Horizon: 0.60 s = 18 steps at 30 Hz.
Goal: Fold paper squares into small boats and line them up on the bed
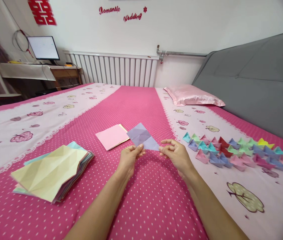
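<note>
A purple sheet of origami paper [142, 136] with crease lines is held up over the pink bedspread. My left hand [129, 159] pinches its lower edge between thumb and fingers. At its right corner, my right hand [176, 154] grips the paper with thumb and index finger, the other fingers curled apart. Just behind and left of the sheet lies a small stack of pink square paper [111, 136], with a yellowish sheet peeking out beneath. A larger pile of creased paper [52, 170], pale yellow on top, rests farther left.
Rows of folded paper boats [238, 153] in several colours stand on the right of the bedspread [136, 106]. A pink pillow [193, 95] lies near the grey headboard [251, 73]. Beyond the bed are a white radiator [116, 70] and a desk with a monitor [44, 48].
</note>
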{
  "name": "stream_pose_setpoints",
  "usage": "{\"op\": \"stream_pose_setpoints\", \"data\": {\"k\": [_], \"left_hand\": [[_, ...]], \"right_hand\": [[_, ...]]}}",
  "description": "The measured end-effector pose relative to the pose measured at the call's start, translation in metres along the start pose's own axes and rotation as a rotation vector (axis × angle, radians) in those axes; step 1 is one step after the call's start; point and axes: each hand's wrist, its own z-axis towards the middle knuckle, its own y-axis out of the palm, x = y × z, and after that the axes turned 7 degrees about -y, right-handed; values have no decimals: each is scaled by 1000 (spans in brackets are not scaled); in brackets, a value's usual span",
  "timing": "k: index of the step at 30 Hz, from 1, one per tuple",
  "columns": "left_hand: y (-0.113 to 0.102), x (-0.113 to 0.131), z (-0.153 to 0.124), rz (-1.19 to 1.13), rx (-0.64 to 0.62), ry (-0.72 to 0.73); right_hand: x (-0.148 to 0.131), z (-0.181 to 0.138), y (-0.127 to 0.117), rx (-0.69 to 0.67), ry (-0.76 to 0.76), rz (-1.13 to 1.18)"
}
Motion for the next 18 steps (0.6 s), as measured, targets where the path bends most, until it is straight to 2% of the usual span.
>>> {"op": "stream_pose_setpoints", "data": {"k": [7,11,15,18], "left_hand": [[-3,2,0,34,-23,12],[-3,2,-4,167,-50,42],[0,4,-10,356,-73,110],[3,5,-12,474,-66,139]], "right_hand": [[0,0,-3,-132,78,-43],[-1,0,-3,-149,90,35],[-2,1,-3,-86,78,44],[-3,2,-5,21,-44,-20]]}}
